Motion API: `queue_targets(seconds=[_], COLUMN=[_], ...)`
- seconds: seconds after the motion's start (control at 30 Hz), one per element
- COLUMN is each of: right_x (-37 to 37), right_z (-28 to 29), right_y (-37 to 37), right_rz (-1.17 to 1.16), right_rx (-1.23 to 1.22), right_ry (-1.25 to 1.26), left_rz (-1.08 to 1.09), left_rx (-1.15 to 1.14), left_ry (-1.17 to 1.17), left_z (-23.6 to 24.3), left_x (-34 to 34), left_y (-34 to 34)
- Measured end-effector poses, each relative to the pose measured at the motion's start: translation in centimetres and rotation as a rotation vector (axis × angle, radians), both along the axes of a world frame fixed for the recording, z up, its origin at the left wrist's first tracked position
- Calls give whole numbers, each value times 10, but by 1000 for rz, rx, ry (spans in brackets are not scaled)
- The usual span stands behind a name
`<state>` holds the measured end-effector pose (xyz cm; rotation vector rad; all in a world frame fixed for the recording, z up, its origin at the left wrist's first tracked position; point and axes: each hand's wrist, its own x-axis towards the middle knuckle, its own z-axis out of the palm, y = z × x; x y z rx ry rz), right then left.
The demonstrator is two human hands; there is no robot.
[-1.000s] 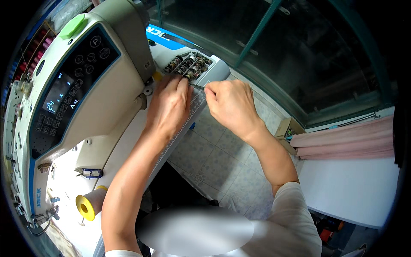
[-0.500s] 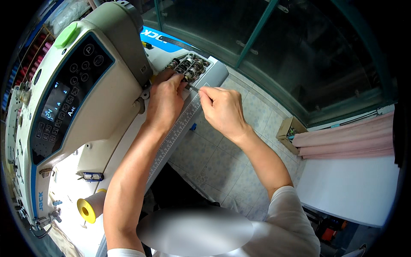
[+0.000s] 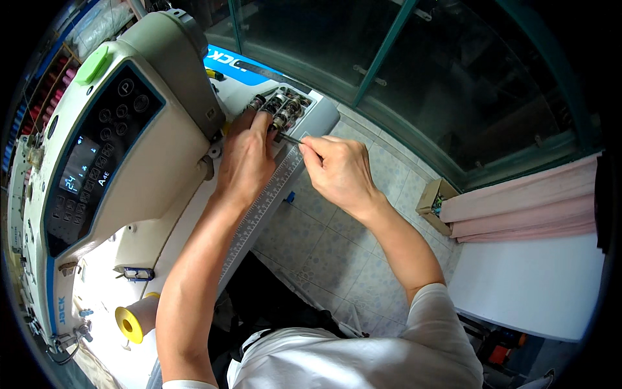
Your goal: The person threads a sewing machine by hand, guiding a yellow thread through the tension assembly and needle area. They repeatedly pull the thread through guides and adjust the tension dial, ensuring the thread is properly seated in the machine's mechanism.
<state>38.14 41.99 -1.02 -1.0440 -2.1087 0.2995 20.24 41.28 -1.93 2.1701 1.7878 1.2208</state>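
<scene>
At the far end of the sewing machine table, my right hand (image 3: 341,167) is closed around a thin dark metal tool (image 3: 291,139). Its narrow end points left, toward the fingers of my left hand (image 3: 245,155). That hand is closed at the near-left edge of a bobbin tray (image 3: 316,96). Its fingertips are partly hidden, and I cannot make out what they pinch. Several metal bobbins (image 3: 280,107) wound with dark and light thread sit in the tray, just beyond my left fingers.
On the left stands a white sewing machine (image 3: 139,168) with a lit control panel. A thread spool with a yellow end (image 3: 133,324) and blue thread snips (image 3: 137,274) lie near it. A ruler strip (image 3: 259,198) runs along the table's edge. A cardboard box (image 3: 433,200) sits on the tiled floor.
The view has shifted slightly, so the machine and table appear a little further left. My hands keep nearly the same pose, and more of the thin tool shows between them.
</scene>
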Motion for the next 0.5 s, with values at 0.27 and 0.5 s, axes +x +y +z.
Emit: queue_targets(seconds=[0.27,0.5], right_x=[-5,0], right_z=[-17,-14], right_y=[9,7], right_rz=[47,37], right_rx=[8,1], right_ry=[200,217], left_rz=[42,77], left_rx=[16,39], left_ry=[27,-12], left_z=[8,1], left_x=[3,6], left_y=[-3,2])
